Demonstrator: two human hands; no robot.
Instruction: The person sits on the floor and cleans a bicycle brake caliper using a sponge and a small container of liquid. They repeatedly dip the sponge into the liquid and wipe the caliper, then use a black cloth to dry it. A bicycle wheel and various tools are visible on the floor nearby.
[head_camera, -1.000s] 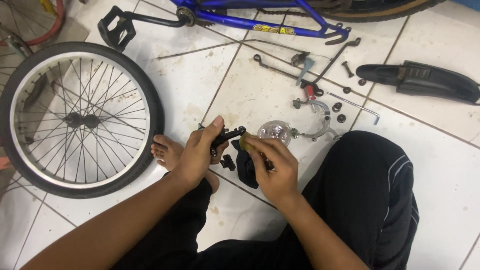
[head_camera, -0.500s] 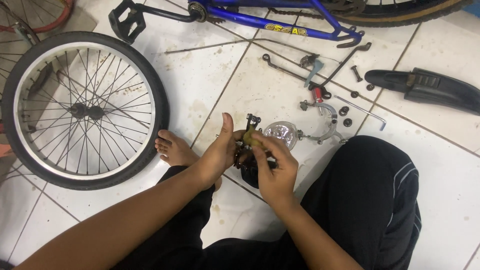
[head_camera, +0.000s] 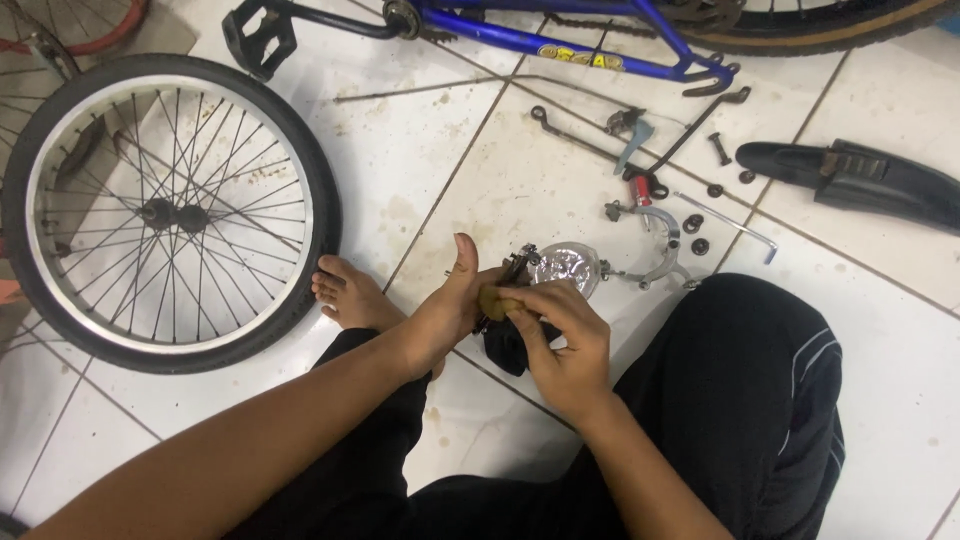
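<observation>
Head view, middle of the frame: left hand (head_camera: 445, 315) wrapped around a small black metal part (head_camera: 512, 272), thumb pointed up. Long axis of the part slanted, from lower left up to upper right, toward the clear reflector (head_camera: 567, 267). Right hand (head_camera: 565, 335) closed, fingertips pinching a small brownish piece (head_camera: 497, 299) against the part. Bicycle wheel (head_camera: 165, 215) flat on the tiles at left, blue frame (head_camera: 560, 40) along the top.

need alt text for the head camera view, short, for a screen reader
Seen from above, a person seated on a white tiled floor holds a small black bicycle part in the left hand while the right hand presses a small tan piece against it. A spoked wheel lies to the left; a blue bike frame, brake caliper and bolts lie beyond.
</observation>
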